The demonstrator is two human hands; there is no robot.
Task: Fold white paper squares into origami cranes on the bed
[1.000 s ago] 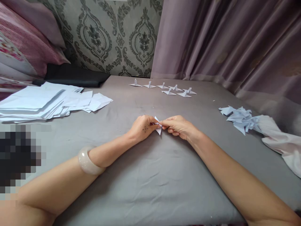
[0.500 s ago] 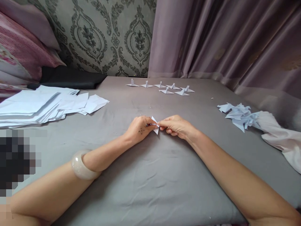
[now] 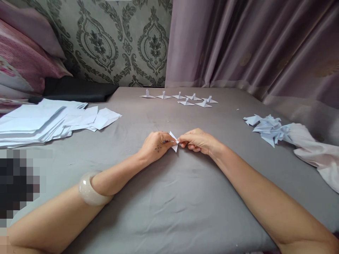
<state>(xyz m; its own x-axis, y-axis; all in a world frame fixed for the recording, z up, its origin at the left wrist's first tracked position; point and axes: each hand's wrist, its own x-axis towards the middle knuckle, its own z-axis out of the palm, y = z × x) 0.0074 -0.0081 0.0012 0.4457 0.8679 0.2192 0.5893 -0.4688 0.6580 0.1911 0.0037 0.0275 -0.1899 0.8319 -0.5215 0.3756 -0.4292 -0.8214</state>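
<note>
A small folded white paper figure (image 3: 175, 148) with pointed flaps is held in the middle of the grey cloth surface. My left hand (image 3: 156, 145) pinches it from the left, thumb and fingertips pressed together. From the other side, my right hand (image 3: 197, 140) grips its right part between thumb and index finger, the other fingers curled in. One flap points up and away, another down toward me. My fingertips cover the centre of the figure.
Several folded paper figures (image 3: 186, 102) stand in rows at the back. On the left lies a stack of white paper sheets (image 3: 31, 118) by a black cloth (image 3: 79, 90). A heap of folded paper pieces (image 3: 268, 127) sits on the right beside a pale cloth (image 3: 312, 148).
Both hands stay pinched on the paper figure with only slight finger movement. The camera view has shifted a little.
</note>
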